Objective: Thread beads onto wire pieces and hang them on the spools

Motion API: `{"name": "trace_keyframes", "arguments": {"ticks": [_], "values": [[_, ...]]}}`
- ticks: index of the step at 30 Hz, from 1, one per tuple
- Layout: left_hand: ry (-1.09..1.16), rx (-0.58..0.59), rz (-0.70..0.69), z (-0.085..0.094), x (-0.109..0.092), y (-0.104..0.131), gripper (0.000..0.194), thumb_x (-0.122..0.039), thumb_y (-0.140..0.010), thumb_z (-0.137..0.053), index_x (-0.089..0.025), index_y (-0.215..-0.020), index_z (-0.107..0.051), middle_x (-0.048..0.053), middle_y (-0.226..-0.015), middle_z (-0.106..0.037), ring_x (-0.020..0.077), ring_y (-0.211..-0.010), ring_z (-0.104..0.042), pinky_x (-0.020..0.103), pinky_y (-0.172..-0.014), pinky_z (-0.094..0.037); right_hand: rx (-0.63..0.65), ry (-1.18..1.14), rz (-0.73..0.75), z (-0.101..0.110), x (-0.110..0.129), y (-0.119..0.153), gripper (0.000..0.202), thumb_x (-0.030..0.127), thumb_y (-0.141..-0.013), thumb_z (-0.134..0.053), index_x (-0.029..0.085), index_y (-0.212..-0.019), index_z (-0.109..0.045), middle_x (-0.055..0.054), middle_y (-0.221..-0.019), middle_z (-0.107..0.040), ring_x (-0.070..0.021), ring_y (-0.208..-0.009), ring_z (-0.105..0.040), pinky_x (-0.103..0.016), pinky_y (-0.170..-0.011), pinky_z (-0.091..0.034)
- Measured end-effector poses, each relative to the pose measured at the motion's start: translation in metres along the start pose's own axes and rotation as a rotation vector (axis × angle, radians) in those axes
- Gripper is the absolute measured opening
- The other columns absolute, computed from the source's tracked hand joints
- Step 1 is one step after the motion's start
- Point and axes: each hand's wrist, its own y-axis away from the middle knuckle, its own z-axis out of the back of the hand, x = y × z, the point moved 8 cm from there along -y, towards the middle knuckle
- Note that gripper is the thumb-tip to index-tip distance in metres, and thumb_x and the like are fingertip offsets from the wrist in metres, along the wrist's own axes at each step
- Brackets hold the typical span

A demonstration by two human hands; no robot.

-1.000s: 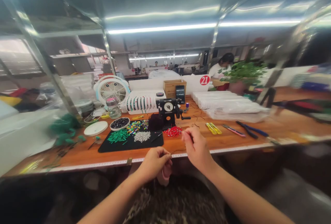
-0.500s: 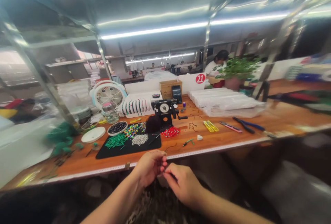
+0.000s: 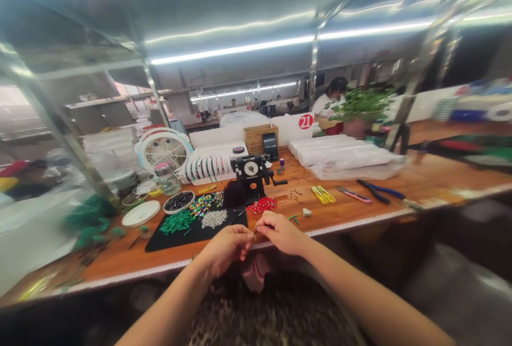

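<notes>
My left hand [image 3: 227, 246] is closed in a pinch just in front of the table's front edge. Facing it, my right hand [image 3: 283, 233] pinches too, its fingertips almost touching the left ones. Whatever lies between the fingertips is too small to make out. Beyond the hands is a black mat [image 3: 162, 242] with green tube-like pieces [image 3: 176, 222], silvery beads [image 3: 215, 219] and multicoloured beads [image 3: 201, 205] in heaps. Red beads [image 3: 262, 206] are piled just past my right hand, in front of a black hand-cranked device with a dial [image 3: 251, 168].
Dark beads fill a white bowl [image 3: 179, 201]; a white lid [image 3: 141, 213] lies left of it. To the right are yellow-handled tools [image 3: 323, 194], a pink-handled tool [image 3: 354, 194] and blue-handled pliers [image 3: 379, 190]. Behind stand a fan [image 3: 165, 150], a cardboard box [image 3: 256, 138] and plastic-wrapped white packs [image 3: 344, 154].
Both hands have risen slightly towards the table edge, the right one more, and now covers part of the green piece there. Both remain pinched. The view has shifted slightly.
</notes>
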Motion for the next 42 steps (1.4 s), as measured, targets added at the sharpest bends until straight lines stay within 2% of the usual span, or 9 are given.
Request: {"name": "trace_keyframes", "arguments": {"ticks": [7, 12, 15, 18, 23, 26, 38, 42], "values": [[-0.021, -0.021, -0.012, 0.001, 0.001, -0.001, 0.015, -0.019, -0.058, -0.066, -0.014, -0.062, -0.053, -0.004, -0.047, -0.049, 0.0055, -0.038, -0.037, 0.019, -0.041, -0.027, -0.044, -0.013, -0.011, 0.0, -0.005, 0.003, 0.021, 0.013, -0.084, -0.046, 0.017, -0.064, -0.053, 0.001, -0.071, -0.051, -0.0134, -0.07, -0.049, -0.026, -0.068, -0.039], [-0.009, -0.033, -0.018, 0.003, 0.001, -0.001, 0.016, -0.02, -0.058, -0.068, -0.014, -0.063, -0.053, -0.003, -0.047, -0.05, 0.0056, -0.039, -0.038, 0.019, -0.042, -0.026, -0.069, -0.032, -0.008, 0.002, -0.005, 0.002, 0.02, 0.016, -0.085, -0.047, 0.018, -0.066, -0.054, 0.0, -0.073, -0.051, -0.0134, -0.071, -0.05, -0.027, -0.07, -0.041], [0.01, -0.047, -0.018, 0.005, 0.001, -0.001, 0.017, -0.02, -0.058, -0.068, -0.014, -0.063, -0.053, -0.004, -0.048, -0.049, 0.0057, -0.04, -0.038, 0.019, -0.043, -0.027, -0.199, -0.065, -0.012, 0.011, -0.006, 0.007, 0.01, 0.02, -0.085, -0.051, 0.018, -0.078, -0.058, -0.001, -0.082, -0.052, -0.0132, -0.074, -0.052, -0.026, -0.069, -0.042], [0.026, -0.059, -0.016, 0.005, 0.001, -0.001, 0.018, -0.022, -0.058, -0.068, -0.014, -0.061, -0.052, -0.003, -0.049, -0.049, 0.0058, -0.041, -0.039, 0.019, -0.043, -0.028, -0.309, -0.021, 0.007, 0.018, -0.002, 0.016, 0.009, 0.022, -0.082, -0.057, 0.018, -0.074, -0.059, 0.0, -0.076, -0.049, -0.0122, -0.066, -0.049, -0.025, -0.063, -0.04], [0.029, -0.057, -0.009, 0.002, -0.001, 0.001, 0.019, -0.021, -0.057, -0.071, -0.014, -0.061, -0.053, -0.003, -0.049, -0.051, 0.0065, -0.041, -0.041, 0.02, -0.043, -0.029, -0.178, 0.109, 0.029, 0.004, 0.006, 0.02, 0.011, 0.016, -0.082, -0.058, 0.019, -0.082, -0.068, 0.0, -0.075, -0.05, -0.0135, -0.072, -0.051, -0.025, -0.068, -0.04], [0.025, -0.059, -0.005, 0.001, 0.0, 0.001, 0.021, -0.023, -0.057, -0.072, -0.014, -0.061, -0.053, -0.002, -0.048, -0.052, 0.0068, -0.04, -0.041, 0.02, -0.043, -0.03, -0.13, 0.128, 0.062, -0.001, 0.01, 0.018, 0.018, 0.013, -0.084, -0.053, 0.019, -0.077, -0.069, 0.0, -0.072, -0.05, -0.0137, -0.073, -0.051, -0.025, -0.067, -0.04], [0.024, -0.056, -0.005, 0.001, 0.001, 0.0, 0.02, -0.021, -0.057, -0.073, -0.013, -0.06, -0.054, -0.002, -0.047, -0.053, 0.0068, -0.039, -0.042, 0.02, -0.043, -0.032, -0.134, 0.067, 0.088, 0.0, 0.011, 0.018, 0.016, 0.007, -0.076, -0.055, 0.017, -0.069, -0.064, 0.002, -0.067, -0.048, -0.0127, -0.07, -0.05, -0.024, -0.065, -0.038], [0.041, -0.057, -0.002, 0.001, 0.001, 0.0, 0.017, -0.018, -0.058, -0.071, -0.013, -0.06, -0.055, -0.002, -0.047, -0.053, 0.0071, -0.039, -0.041, 0.02, -0.042, -0.032, -0.123, 0.067, 0.087, 0.0, 0.011, 0.018, 0.015, 0.008, -0.077, -0.054, 0.018, -0.069, -0.062, 0.002, -0.069, -0.049, -0.0129, -0.071, -0.05, -0.025, -0.067, -0.038]]}}
